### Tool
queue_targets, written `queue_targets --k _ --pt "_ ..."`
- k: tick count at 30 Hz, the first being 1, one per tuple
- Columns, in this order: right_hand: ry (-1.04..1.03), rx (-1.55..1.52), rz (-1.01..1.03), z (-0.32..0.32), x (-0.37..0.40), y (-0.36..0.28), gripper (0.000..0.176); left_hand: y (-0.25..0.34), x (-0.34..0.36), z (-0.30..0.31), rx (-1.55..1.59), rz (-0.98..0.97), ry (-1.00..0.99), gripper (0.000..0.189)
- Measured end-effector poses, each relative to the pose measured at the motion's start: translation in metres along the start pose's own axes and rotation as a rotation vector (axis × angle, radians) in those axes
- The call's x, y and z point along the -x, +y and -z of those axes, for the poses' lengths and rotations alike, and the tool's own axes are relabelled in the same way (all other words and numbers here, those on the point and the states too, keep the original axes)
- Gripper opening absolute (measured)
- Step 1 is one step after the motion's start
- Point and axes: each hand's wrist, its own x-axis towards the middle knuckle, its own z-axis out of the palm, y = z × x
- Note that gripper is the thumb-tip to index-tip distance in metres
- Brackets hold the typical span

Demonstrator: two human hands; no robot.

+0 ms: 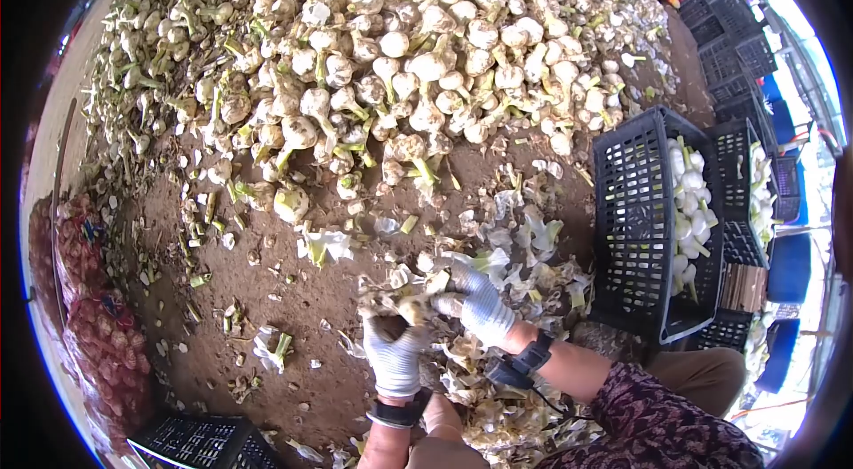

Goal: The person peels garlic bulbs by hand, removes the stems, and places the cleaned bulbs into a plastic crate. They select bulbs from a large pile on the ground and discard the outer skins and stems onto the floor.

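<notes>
My left hand (393, 353), in a white glove with dark fingers, is closed round a garlic bulb (411, 309) with loose, dirty outer skin. My right hand (475, 300), gloved the same way, reaches in from the right with its fingers bent against the bulb; whether it grips anything is too small to tell. Black straps are on both wrists. Peeled skins (524, 242) and scraps lie on the soil around and below the hands. Beyond them spreads a large heap of garlic bulbs (426, 69) with stems.
A black crate (635, 220) with cleaned white garlic (689, 211) stands tilted at the right, with more crates behind it. Red net sacks (107, 349) of garlic are at the left. Another black crate (209, 442) is at the lower left.
</notes>
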Motion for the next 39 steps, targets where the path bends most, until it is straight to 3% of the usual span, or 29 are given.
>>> queue_targets --k 1,2,4,6,7,11,13,15,16,17,18,19,20,22,23,24,25,26,27,28,29,30,31,34,36,38,39 --pt "0.000 -0.001 -0.002 -0.002 0.002 -0.005 0.051 0.005 -0.006 0.003 0.103 0.089 -0.064 0.039" --pt "-0.048 0.102 0.015 -0.005 0.004 -0.011 0.053 0.006 -0.002 -0.002 0.245 0.126 0.005 0.036" --pt "-0.101 0.204 0.031 -0.003 0.002 -0.017 0.054 0.006 -0.007 0.016 0.456 0.456 -0.070 0.039" --pt "-0.107 0.960 0.571 0.007 -0.002 -0.013 0.047 0.005 -0.009 0.017 0.398 0.460 -0.102 0.048" --pt "-0.066 0.972 0.606 0.010 -0.003 -0.010 0.047 0.006 -0.008 0.016 0.373 0.527 -0.086 0.050" --pt "-0.098 0.881 0.490 0.012 0.000 -0.007 0.046 0.005 -0.011 0.013 0.378 0.589 -0.057 0.057" --pt "-0.167 0.355 0.128 0.010 0.000 -0.008 0.047 0.006 -0.010 0.014 0.377 0.567 -0.085 0.057" --pt "-0.163 0.461 0.189 0.008 0.003 -0.013 0.047 0.011 -0.007 0.013 0.426 0.561 -0.186 0.057" --pt "-0.169 0.560 0.255 0.005 0.002 -0.014 0.047 0.013 -0.004 0.013 0.405 0.475 -0.204 0.055" --pt "-0.207 0.262 0.106 0.009 0.004 -0.014 0.047 0.010 -0.002 0.019 0.475 0.376 -0.144 0.053" --pt "-0.182 0.328 0.076 0.016 0.002 -0.011 0.042 0.008 -0.002 0.032 0.541 0.259 -0.071 0.051" --pt "0.016 0.584 0.124 0.008 0.003 -0.015 0.035 0.017 0.003 0.053 0.618 0.215 -0.077 0.051" --pt "0.045 0.486 0.192 0.018 -0.002 0.001 0.034 0.046 0.016 0.065 0.669 0.259 -0.040 0.048" --pt "0.079 0.381 0.050 0.022 -0.003 -0.007 0.039 0.098 0.045 0.092 0.746 0.127 0.280 0.046" --pt "0.053 0.426 0.128 0.034 -0.010 -0.002 0.031 0.104 0.060 0.137 0.762 -0.013 0.185 0.044" --pt "0.047 0.475 0.216 0.039 -0.017 0.001 0.023 0.122 0.079 0.168 0.763 -0.138 0.062 0.053" --pt "0.030 0.469 0.229 0.026 -0.019 -0.006 0.023 0.159 0.094 0.163 0.984 -0.270 0.256 0.052" --pt "0.039 0.378 0.174 0.011 -0.016 -0.018 0.021 0.160 0.115 0.203 0.471 -0.617 0.189 0.047" --pt "0.065 0.293 0.118 0.007 -0.012 -0.029 0.020 0.168 0.141 0.235 0.448 -0.720 0.258 0.044" --pt "0.109 0.437 0.188 0.018 -0.022 -0.016 0.020 0.175 0.165 0.262 0.450 -0.773 0.334 0.041" --pt "0.087 0.296 0.211 0.013 -0.021 -0.015 0.023 0.171 0.180 0.284 0.444 -0.770 0.389 0.040" --pt "0.130 0.459 0.137 0.018 -0.025 -0.015 0.026 0.159 0.183 0.302 0.456 -0.725 0.378 0.041" --pt "0.125 0.282 0.039 0.009 -0.023 -0.023 0.027 0.137 0.165 0.308 0.495 -0.677 0.310 0.041" --pt "0.112 0.505 0.049 0.015 -0.057 -0.015 0.031 0.078 0.115 0.315 0.471 -0.303 -0.139 0.052" --pt "0.238 0.853 0.152 0.011 -0.080 -0.024 0.036 0.058 0.069 0.234 0.388 -0.010 0.151 0.054" --pt "0.259 1.017 0.144 0.006 -0.105 -0.046 0.039 0.046 0.044 0.194 0.465 0.133 0.063 0.044" --pt "0.265 1.173 0.134 0.002 -0.119 -0.056 0.043 0.036 0.026 0.157 0.161 0.057 0.110 0.038"
